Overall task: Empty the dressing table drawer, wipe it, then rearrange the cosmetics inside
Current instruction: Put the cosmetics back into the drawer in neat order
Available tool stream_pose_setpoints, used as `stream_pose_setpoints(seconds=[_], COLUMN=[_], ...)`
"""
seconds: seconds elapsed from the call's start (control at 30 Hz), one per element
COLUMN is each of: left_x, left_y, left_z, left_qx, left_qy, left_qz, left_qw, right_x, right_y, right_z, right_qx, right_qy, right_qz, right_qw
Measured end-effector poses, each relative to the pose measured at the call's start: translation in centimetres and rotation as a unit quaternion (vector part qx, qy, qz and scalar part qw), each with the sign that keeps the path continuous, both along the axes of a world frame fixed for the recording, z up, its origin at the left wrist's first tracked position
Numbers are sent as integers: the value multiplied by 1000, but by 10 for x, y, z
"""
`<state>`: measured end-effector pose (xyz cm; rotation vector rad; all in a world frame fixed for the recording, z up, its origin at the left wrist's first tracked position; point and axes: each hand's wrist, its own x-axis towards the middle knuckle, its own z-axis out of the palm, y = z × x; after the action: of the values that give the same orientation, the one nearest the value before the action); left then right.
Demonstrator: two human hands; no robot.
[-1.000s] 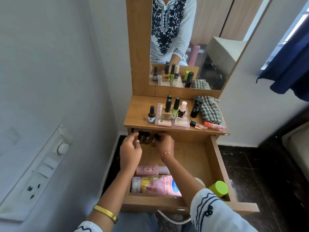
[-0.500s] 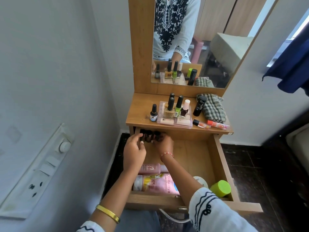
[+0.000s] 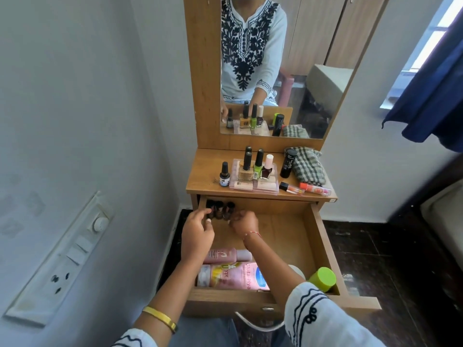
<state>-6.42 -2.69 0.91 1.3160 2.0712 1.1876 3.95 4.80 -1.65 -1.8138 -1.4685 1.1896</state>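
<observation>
Drawer (image 3: 323,249): pulled open, centre-bottom of frame; back strip sits in shadow under the bench (image 3: 200,181) lip.
Small dark bottles (image 3: 219,209): row at drawer's back-left corner, upright; count & labels hard to read in the shadow, approx 3-4 caps.
Left hand (image 3: 198,232): at back-left of drawer, fingers curled, tips at the bottles; whether the grip is clamped on one or just touching, can't tell.
Right hand (image 3: 244,222): just right of the row, knuckles toward camera, fingers curled under & hidden; grip state can't tell.
Pink bottle (image 3: 223,255): lying on its side, front-left of drawer, left end hidden by left wrist.
Pink tube (image 3: 230,275): lying in front of it, against the drawer front; right end covered by right forearm.
White round lid (image 3: 298,270): only a sliver shows behind right sleeve.
Green cap (image 3: 322,279): front-right corner of drawer, body below hidden.
Bench top: nail polish bottles (image 3: 255,165) on a clear case (image 3: 265,189), lone dark bottle (image 3: 224,175) left of it, black tube (image 3: 288,162), checked cloth (image 3: 308,166), two lip tubes (image 3: 304,189) at right edge.
Mirror (image 3: 313,78): shows person's torso, cut off at top of frame.
</observation>
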Motion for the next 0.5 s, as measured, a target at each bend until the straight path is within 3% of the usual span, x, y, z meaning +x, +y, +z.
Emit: stream_pose_setpoints(seconds=[0.5], left_x=[-4], left_y=[1], left_z=[-4], left_qx=[-2], left_qy=[9], left_qz=[-9], left_qw=[1000], right_x=[1], right_y=[-1], right_z=[9], right_qx=[-7], right_qy=[-16], right_qz=[62], right_qw=[998])
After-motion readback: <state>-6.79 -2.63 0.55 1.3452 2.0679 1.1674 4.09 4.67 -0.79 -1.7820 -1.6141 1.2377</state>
